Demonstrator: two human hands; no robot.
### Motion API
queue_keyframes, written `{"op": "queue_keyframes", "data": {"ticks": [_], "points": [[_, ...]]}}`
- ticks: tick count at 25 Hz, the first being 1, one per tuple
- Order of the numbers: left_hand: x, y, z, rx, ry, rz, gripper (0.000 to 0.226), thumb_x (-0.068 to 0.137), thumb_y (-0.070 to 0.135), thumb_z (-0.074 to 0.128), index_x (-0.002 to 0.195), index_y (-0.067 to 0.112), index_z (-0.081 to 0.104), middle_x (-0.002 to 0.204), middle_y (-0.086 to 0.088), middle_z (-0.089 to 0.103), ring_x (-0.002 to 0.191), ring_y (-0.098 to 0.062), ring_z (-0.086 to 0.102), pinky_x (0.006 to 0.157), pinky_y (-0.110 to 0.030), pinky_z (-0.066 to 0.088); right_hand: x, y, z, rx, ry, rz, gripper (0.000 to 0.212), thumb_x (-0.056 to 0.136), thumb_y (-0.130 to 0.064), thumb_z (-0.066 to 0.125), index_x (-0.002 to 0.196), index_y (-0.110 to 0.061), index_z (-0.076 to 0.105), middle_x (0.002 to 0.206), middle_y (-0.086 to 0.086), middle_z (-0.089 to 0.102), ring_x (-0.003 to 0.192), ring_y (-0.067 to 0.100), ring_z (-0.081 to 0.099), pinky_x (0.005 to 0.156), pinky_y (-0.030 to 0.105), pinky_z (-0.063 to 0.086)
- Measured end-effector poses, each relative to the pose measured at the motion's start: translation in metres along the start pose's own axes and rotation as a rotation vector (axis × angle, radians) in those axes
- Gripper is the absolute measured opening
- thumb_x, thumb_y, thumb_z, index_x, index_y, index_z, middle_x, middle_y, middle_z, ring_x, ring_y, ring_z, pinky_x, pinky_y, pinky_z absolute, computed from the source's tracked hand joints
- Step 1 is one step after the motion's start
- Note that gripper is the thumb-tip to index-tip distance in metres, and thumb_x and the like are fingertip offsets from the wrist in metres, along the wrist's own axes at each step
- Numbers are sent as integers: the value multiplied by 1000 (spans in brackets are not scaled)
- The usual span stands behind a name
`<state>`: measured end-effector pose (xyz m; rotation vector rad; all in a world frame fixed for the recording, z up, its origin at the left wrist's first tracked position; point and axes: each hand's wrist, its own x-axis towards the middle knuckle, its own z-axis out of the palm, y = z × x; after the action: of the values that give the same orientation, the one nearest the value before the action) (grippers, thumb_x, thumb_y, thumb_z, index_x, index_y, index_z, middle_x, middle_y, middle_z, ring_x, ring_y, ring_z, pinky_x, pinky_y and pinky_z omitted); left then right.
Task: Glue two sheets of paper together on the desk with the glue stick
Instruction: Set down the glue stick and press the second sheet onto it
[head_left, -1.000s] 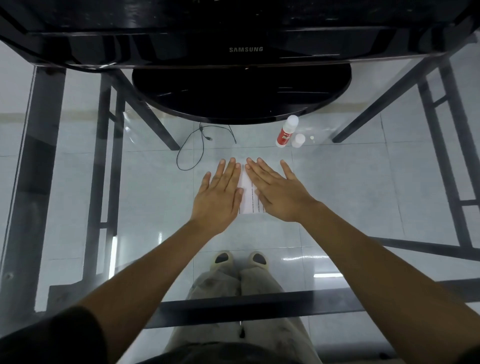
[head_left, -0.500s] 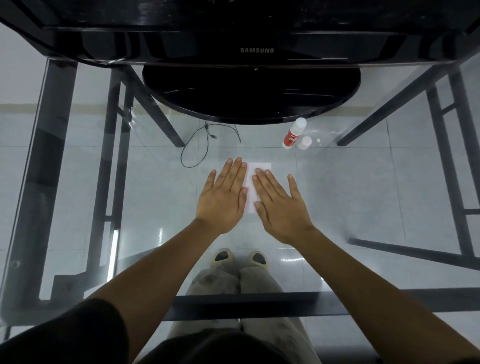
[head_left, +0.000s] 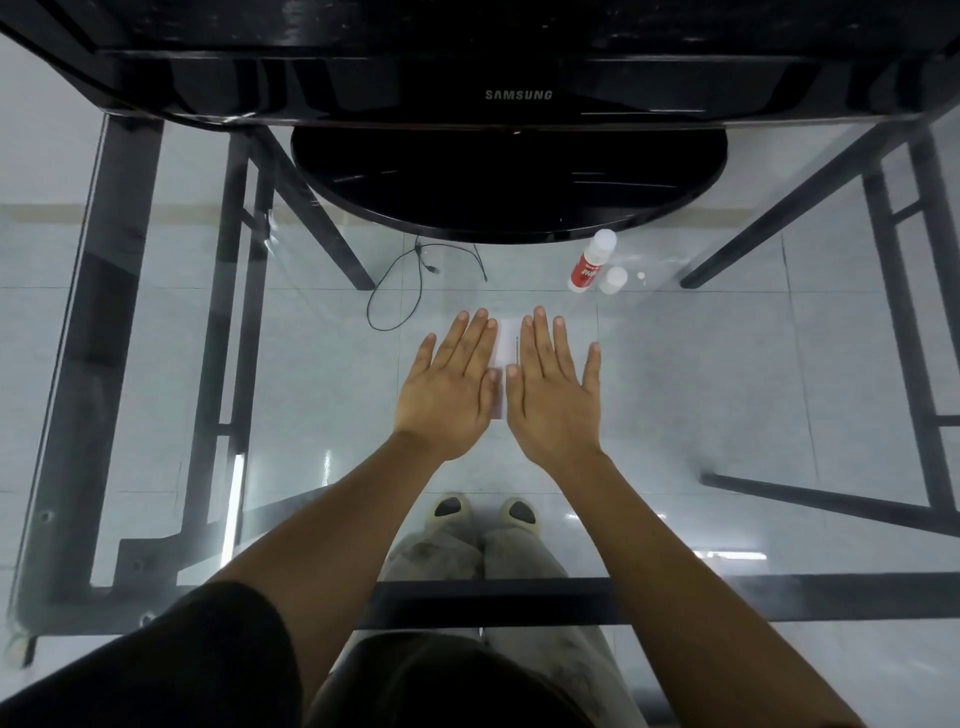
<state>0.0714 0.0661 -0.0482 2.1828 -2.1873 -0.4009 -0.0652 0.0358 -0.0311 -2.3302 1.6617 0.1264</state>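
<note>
White paper (head_left: 507, 340) lies flat on the glass desk (head_left: 727, 389), mostly hidden under my hands; only a narrow strip shows between them. My left hand (head_left: 449, 387) rests palm down on its left part, fingers spread. My right hand (head_left: 553, 387) lies palm down on its right part, fingers straight. Whether one or two sheets lie there I cannot tell. The glue stick (head_left: 591, 261), white with a red label, lies tilted on the desk beyond my right hand. Its white cap (head_left: 614, 279) stands beside it.
A black Samsung monitor (head_left: 511, 94) with a round stand (head_left: 506, 182) fills the far edge. A black cable (head_left: 410, 283) loops on the floor under the glass, far left of my hands. Dark desk frame bars run left, right and along the near edge.
Both hands have turned to point straight ahead and spread slightly apart over the paper. The right hand has shifted outward to the right. The camera view has tilted a little.
</note>
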Motion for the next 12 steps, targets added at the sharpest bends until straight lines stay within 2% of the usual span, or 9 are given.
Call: {"op": "queue_keyframes", "data": {"ticks": [2,5,8,9,12], "points": [[1,0,0,7,-3,2,56,94,42,-3,145,19,-10,157,0,0,139,-11,-14,114,-35,-5,6,3,5,-71,14,40,56,97,-43,8,146,-22,-11,157,-4,-9,143,20,-15,105,46,-25],[1,-1,0,4,-2,1,56,95,41,-1,145,18,-8,158,0,1,139,-10,-14,113,-35,-6,0,6,10,-104,52,113,57,97,-43,10,146,-23,-10,157,-4,-8,143,22,-14,98,47,-33],[1,0,1,7,9,-2,56,95,42,-1,144,19,-10,157,1,1,140,-11,-14,113,-36,-6,2,-2,10,-113,103,223,58,97,-42,9,146,-18,-10,157,1,-8,142,22,-15,99,48,-31],[1,0,1,-1,12,0,55,95,41,-1,145,19,-9,157,1,2,140,-11,-13,113,-36,-5,4,-6,8,-87,108,202,58,96,-40,7,145,-16,-11,157,2,-9,142,21,-16,101,47,-30],[0,-1,2,-13,16,-1,54,96,41,-1,145,21,-7,157,2,0,140,-9,-14,113,-35,-6,7,-8,5,-62,37,-46,56,94,-40,2,143,-19,-16,157,0,-11,141,17,-19,106,46,-21]]}}
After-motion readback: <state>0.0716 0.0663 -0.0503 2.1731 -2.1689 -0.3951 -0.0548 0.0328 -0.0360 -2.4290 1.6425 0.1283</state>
